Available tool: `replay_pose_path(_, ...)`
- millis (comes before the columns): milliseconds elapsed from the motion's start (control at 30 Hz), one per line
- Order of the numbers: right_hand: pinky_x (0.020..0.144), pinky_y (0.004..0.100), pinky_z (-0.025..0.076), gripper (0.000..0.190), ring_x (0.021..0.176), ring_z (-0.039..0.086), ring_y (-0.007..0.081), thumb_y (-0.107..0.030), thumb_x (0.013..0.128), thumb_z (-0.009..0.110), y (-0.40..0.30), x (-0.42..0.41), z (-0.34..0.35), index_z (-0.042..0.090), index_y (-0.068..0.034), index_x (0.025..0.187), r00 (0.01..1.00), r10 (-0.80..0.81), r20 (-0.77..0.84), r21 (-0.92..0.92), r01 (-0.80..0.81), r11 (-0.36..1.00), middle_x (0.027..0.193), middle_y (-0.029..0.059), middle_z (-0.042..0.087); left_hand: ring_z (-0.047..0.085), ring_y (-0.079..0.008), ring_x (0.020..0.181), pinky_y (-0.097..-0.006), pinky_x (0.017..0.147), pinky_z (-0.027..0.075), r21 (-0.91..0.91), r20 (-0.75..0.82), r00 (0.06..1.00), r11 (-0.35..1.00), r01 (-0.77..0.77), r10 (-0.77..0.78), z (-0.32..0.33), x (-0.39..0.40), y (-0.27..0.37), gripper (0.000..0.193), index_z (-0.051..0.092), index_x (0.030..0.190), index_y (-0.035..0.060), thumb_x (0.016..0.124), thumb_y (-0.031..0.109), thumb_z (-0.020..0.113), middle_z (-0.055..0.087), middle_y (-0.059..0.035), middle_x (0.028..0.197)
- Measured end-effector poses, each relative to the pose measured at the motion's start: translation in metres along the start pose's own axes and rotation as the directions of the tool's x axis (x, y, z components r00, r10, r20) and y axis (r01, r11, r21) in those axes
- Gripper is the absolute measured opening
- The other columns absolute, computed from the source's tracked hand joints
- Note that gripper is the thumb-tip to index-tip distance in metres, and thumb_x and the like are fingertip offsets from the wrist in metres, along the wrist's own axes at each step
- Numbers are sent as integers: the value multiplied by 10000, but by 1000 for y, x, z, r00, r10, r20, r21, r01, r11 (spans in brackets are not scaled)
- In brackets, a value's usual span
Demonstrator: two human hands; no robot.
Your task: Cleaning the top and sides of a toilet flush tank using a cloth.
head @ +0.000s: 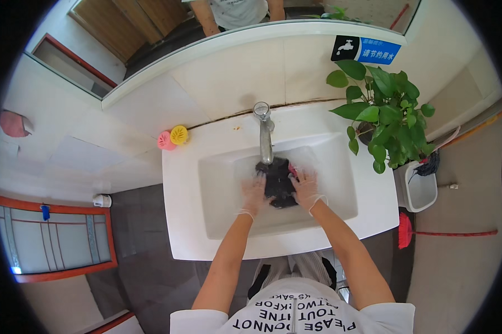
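A dark wet cloth item (279,183) with a bit of red at its upper right lies in water in the white washbasin (217,196), under the spout of a chrome faucet (266,137). My left hand (254,194), in a thin clear glove, is at the cloth's left edge with fingers pointing forward. On the other side, my right hand (307,188), gloved the same way, touches the cloth's right edge and the red part. Both hands look spread and slightly blurred; neither is closed around the cloth. Parts of the fingertips are hard to make out in the water.
A leafy potted plant (391,112) stands at the basin's back right corner. Pink (166,140) and yellow (179,135) round holders sit at the back left. Beyond the right edge are a white bin (422,192) and a red broom (405,231). A mirror hangs above.
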State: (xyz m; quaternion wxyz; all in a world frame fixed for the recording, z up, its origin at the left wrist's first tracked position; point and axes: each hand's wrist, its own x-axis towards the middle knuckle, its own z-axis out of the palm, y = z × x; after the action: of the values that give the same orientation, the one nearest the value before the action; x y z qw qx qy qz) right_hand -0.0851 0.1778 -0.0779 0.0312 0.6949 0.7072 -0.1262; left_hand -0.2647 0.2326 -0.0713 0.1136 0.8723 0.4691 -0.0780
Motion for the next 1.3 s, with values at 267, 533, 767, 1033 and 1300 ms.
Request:
replay_pose_path(267,941,516,203,531,1163,302,324,-257,691,556,1,-4,-7,426,-130,1190,973,-216,76,-5,217,976,1279,169,305,480,-232,991,-439,862,347,-61,-141,990,998,-32,23,28,7,-12,501,459,1110,49,669,257,571,512,-135,1038)
replay_pose_path(533,799,307,385,522,903,475,170,-398,794,514,-30,-2,-45,365,-110,1203,851,33,524,708,-413,-573,1088,37,471,532,-241,883,-363,700,460,-813,511,860,-326,482,-1,8,18,-25,381,475,1046,32,691,170,461,560,-115,927)
replay_pose_path(767,755,356,438,460,886,516,164,-508,807,422,-34,29,42,484,-124,1054,931,-48,361,620,-278,-734,916,40,547,549,-205,817,-312,667,469,-629,462,885,-726,278,-62,-53,10,43,286,486,937,17,742,203,582,540,-100,925)
replay_pose_path(1033,665,241,453,248,736,550,124,-280,865,415,-59,27,-17,530,-63,902,953,146,264,540,-21,-842,816,38,564,536,-202,697,-277,625,432,-983,-36,944,183,26,-329,-38,18,43,219,488,865,26,726,148,605,559,-94,819)
replay_pose_path(1300,717,295,450,265,833,544,226,-198,825,476,-32,19,-26,492,-36,1035,905,321,279,958,-283,-33,923,121,553,490,-342,804,-380,660,404,-543,-308,947,834,-96,-92,-16,33,-2,271,439,876,-12,735,165,587,480,-184,862)
